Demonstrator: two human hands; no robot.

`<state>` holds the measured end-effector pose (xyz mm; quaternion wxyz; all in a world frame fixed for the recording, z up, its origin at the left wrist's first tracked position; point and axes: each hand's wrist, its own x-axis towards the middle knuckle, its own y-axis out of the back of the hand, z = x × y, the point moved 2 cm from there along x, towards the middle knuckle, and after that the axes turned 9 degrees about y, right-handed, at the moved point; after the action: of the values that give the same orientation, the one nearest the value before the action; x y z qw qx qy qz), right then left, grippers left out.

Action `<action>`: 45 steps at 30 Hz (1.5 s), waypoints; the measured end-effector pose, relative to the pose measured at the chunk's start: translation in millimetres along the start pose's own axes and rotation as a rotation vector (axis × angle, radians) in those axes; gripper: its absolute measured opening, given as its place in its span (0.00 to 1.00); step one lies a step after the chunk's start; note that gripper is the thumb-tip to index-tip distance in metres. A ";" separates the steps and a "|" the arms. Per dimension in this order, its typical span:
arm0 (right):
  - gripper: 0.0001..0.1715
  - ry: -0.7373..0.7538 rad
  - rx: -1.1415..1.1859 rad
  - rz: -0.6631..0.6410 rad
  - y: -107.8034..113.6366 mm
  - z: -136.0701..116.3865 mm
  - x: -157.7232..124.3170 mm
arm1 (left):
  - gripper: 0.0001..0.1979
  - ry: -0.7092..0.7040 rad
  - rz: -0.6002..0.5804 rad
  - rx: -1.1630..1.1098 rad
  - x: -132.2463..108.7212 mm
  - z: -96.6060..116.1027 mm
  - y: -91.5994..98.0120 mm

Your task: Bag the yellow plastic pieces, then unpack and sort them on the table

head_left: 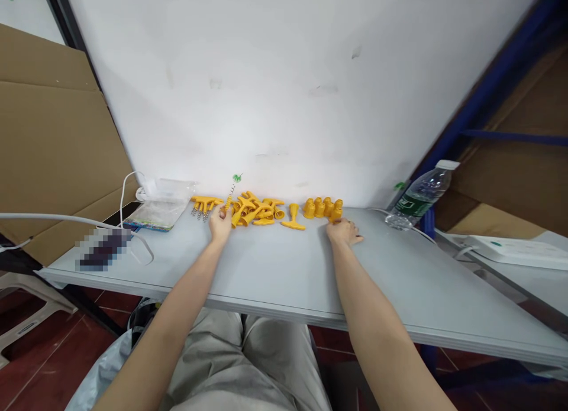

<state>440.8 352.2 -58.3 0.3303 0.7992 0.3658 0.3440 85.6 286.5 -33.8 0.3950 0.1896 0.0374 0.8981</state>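
My left hand (220,224) is closed around the handle of a yellow corkscrew (229,199), its metal spiral pointing up. A small green shape (237,178) shows by the spiral's tip; I cannot tell whether it is on the wall. My right hand (344,232) grips a yellow cap (336,212) beside several upright yellow caps (319,208). Left of my left hand lie several corkscrews (205,203) with bare spirals. Between my hands is a heap of yellow T-handled pieces (254,211). One separate T-handled piece (293,217) stands close to the caps.
A white wall (284,103) rises behind the grey table (275,263). On the left are a plastic bag (162,204), a blurred dark object (104,249), white cables and cardboard (48,139). A water bottle (419,195) leans at the right near a white power strip (519,250).
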 end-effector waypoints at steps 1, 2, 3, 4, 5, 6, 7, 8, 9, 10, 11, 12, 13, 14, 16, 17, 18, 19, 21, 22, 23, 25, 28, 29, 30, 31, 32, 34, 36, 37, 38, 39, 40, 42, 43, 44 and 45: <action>0.20 -0.004 -0.006 -0.012 0.4 0.1 1.3 | 0.10 0.013 0.003 -0.014 0.9 -0.9 -0.4; 0.20 -0.006 -0.010 -0.023 0.9 0.0 2.5 | 0.10 0.027 0.005 -0.027 1.8 -1.7 -0.8; 0.21 -0.006 -0.011 -0.031 1.3 -0.3 3.6 | 0.09 0.042 0.007 -0.037 2.5 -2.5 -1.1; 0.22 -0.003 -0.013 -0.040 1.6 -0.8 4.6 | 0.09 0.057 0.006 -0.043 3.3 -3.3 -1.4; 0.22 0.001 -0.016 -0.051 1.8 -1.4 5.5 | 0.09 0.071 0.003 -0.047 3.9 -3.9 -1.6; 0.23 0.004 -0.022 -0.066 1.7 -2.1 6.2 | 0.09 0.081 -0.001 -0.051 4.3 -4.3 -1.7; 0.23 0.005 -0.028 -0.085 1.4 -2.7 6.7 | 0.09 0.085 -0.006 -0.057 4.5 -4.4 -1.8; 0.24 0.005 -0.034 -0.108 0.9 -3.2 7.1 | 0.08 0.082 -0.013 -0.064 4.5 -4.1 -1.8; 0.25 0.006 -0.037 -0.134 0.1 -3.6 7.5 | 0.08 0.076 -0.018 -0.071 4.2 -3.6 -1.8; 0.26 0.014 -0.036 -0.156 -0.7 -4.0 7.8 | 0.08 0.069 -0.019 -0.074 3.8 -2.8 -1.6; 0.26 0.025 -0.033 -0.173 -1.5 -4.2 8.1 | 0.08 0.059 -0.015 -0.074 3.3 -1.9 -1.3; 0.27 0.037 -0.031 -0.187 -2.3 -4.1 8.2 | 0.08 0.049 -0.005 -0.070 2.8 -1.1 -0.8; 0.27 0.048 -0.030 -0.199 -3.0 -3.9 8.3 | 0.08 0.038 0.007 -0.065 2.7 -0.4 -0.2; 0.26 0.062 -0.031 -0.208 -3.5 -3.6 8.2 | 0.08 0.026 0.019 -0.060 3.0 -0.1 0.4; 0.25 0.091 -0.032 -0.215 -3.8 -3.1 7.3 | 0.10 -0.004 0.030 -0.058 5.6 -0.5 1.6; 0.25 0.100 -0.033 -0.214 -3.4 -3.0 6.5 | 0.12 -0.016 0.028 -0.060 8.2 -1.2 2.1; 0.24 0.107 -0.032 -0.206 -2.7 -3.1 5.4 | 0.15 -0.027 0.021 -0.061 11.5 -2.1 2.7; 0.23 0.109 -0.030 -0.189 -1.6 -3.4 4.0 | 0.18 -0.036 0.011 -0.053 15.7 -2.9 3.3; 0.22 0.109 -0.019 -0.123 1.3 -5.1 0.8 | 0.24 -0.046 -0.012 0.011 25.7 -3.6 4.6; 0.22 0.124 -0.004 -0.077 3.0 -7.0 -0.9 | 0.26 -0.044 -0.026 0.076 31.2 -3.4 5.3; 0.21 0.157 0.021 -0.031 4.3 -9.9 -2.7 | 0.28 -0.034 -0.042 0.160 36.8 -3.0 6.0; 0.19 0.261 0.096 0.019 5.1 -18.7 -6.7 | 0.30 0.010 -0.078 0.350 47.9 -2.7 7.9; 0.16 0.451 0.224 -0.046 0.1 -38.1 -14.4 | 0.33 0.090 -0.155 0.584 62.3 -6.8 11.6; 0.15 0.508 0.251 -0.088 -2.7 -45.4 -17.7 | 0.34 0.104 -0.189 0.645 66.1 -9.4 12.9; 0.15 0.548 0.263 -0.125 -5.8 -52.3 -21.1 | 0.36 0.108 -0.227 0.699 69.4 -12.5 14.1; 0.14 0.572 0.262 -0.155 -9.0 -58.8 -24.6 | 0.38 0.105 -0.263 0.748 72.2 -15.6 15.3; 0.14 0.580 0.250 -0.175 -11.9 -64.5 -28.1 | 0.39 0.099 -0.293 0.790 74.6 -18.6 16.6; 0.14 0.551 0.206 -0.198 -17.1 -73.6 -34.5 | 0.42 0.092 -0.322 0.854 78.6 -23.3 19.4; 0.14 0.474 0.155 -0.227 -21.2 -79.7 -40.0 | 0.46 0.104 -0.331 0.893 81.7 -25.9 21.7; 0.14 0.435 0.130 -0.246 -22.8 -82.1 -42.6 | 0.47 0.114 -0.333 0.904 82.9 -26.7 22.5; 0.14 0.402 0.105 -0.263 -24.2 -84.5 -45.1 | 0.48 0.125 -0.336 0.910 83.7 -27.3 23.1; 0.13 0.376 0.082 -0.277 -25.3 -86.7 -47.4 | 0.47 0.138 -0.338 0.913 84.1 -28.1 23.5; 0.13 0.356 0.062 -0.286 -26.2 -88.9 -49.7 | 0.44 0.151 -0.335 0.916 84.1 -29.1 24.0; 0.11 0.317 0.040 -0.289 -27.9 -92.4 -53.5 | 0.37 0.161 -0.309 0.926 82.8 -31.8 25.2; 0.11 0.298 0.042 -0.284 -28.7 -93.3 -54.9 | 0.33 0.146 -0.286 0.933 81.6 -33.2 26.1; 0.11 0.282 0.055 -0.275 -29.7 -93.6 -56.0 | 0.31 0.118 -0.255 0.939 80.1 -34.5 27.1; 0.12 0.269 0.078 -0.261 -30.7 -93.2 -56.8 | 0.29 0.080 -0.219 0.943 78.5 -35.6 28.3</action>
<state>327.9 347.6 -48.9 0.2891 0.7039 0.5204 0.3875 4.4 326.8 -36.2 0.3566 0.3083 0.4751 0.7430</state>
